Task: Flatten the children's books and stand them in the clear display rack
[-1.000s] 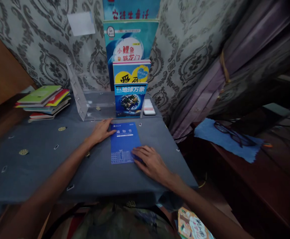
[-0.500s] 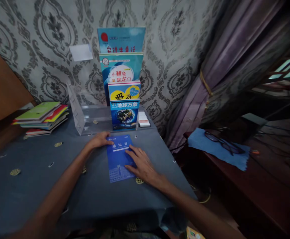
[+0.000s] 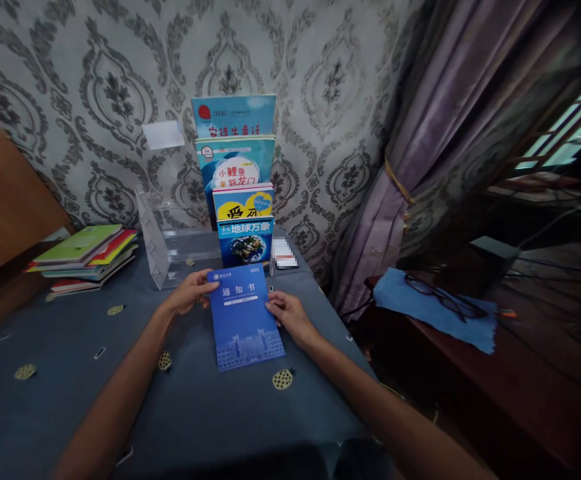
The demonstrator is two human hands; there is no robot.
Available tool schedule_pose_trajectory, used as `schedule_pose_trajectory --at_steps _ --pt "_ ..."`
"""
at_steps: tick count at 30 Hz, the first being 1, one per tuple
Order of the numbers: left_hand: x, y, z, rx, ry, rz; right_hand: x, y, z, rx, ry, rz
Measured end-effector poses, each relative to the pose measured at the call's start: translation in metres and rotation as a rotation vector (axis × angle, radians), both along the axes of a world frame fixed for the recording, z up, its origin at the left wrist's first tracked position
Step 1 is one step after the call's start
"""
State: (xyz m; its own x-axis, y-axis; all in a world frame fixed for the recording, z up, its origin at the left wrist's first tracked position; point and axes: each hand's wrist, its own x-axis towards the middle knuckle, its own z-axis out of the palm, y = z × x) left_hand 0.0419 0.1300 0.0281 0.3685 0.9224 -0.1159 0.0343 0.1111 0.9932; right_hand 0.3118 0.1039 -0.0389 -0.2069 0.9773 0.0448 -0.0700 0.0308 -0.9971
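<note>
A blue booklet [image 3: 247,327] with white lettering and "2022" on its cover is between my hands, its upper part tilted up from the table. My left hand [image 3: 190,292] pinches its upper left edge, thumb on the cover. On the other side, my right hand [image 3: 290,315] grips the right edge between thumb and fingers. Just behind stands a clear acrylic rack [image 3: 151,243] with tiers. Its right column holds several books, the front one a blue book with a globe [image 3: 246,245], whose lower part is hidden by the booklet.
A stack of colourful books [image 3: 83,250] lies on the left of the dark patterned tablecloth [image 3: 70,373]. Beside the rack is a small white item [image 3: 284,255], blurred out. To the right, glasses [image 3: 440,297] rest on a blue cloth [image 3: 395,300] near a tied curtain [image 3: 380,220].
The booklet's upper part has been raised off the table. My right hand has gone from lying spread on the cover to gripping its right edge. The view has tilted up slightly.
</note>
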Motion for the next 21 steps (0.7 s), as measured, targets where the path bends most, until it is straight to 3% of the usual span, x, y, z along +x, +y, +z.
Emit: schedule_pose_trajectory --at_steps 4,7,10,15,18,21 --pt "-0.005 -0.002 -0.004 -0.037 0.043 -0.132 0.001 0.007 0.010 0.093 0.055 -0.073" --pt "-0.004 0.000 -0.006 0.008 0.059 -0.143 0.000 0.012 0.020 0.228 0.014 -0.132" --pt "0.003 0.005 -0.001 0.175 0.040 -0.013 -0.001 0.020 0.035 0.408 -0.072 -0.211" --pt "0.018 0.018 0.022 0.558 0.032 0.255 -0.004 0.042 0.067 0.656 -0.219 -0.346" --pt "0.028 0.026 0.034 0.720 0.065 0.344 -0.006 0.057 0.079 0.727 -0.213 -0.386" --pt "0.035 0.031 0.037 0.785 0.080 0.404 -0.006 0.067 0.081 0.746 -0.202 -0.398"
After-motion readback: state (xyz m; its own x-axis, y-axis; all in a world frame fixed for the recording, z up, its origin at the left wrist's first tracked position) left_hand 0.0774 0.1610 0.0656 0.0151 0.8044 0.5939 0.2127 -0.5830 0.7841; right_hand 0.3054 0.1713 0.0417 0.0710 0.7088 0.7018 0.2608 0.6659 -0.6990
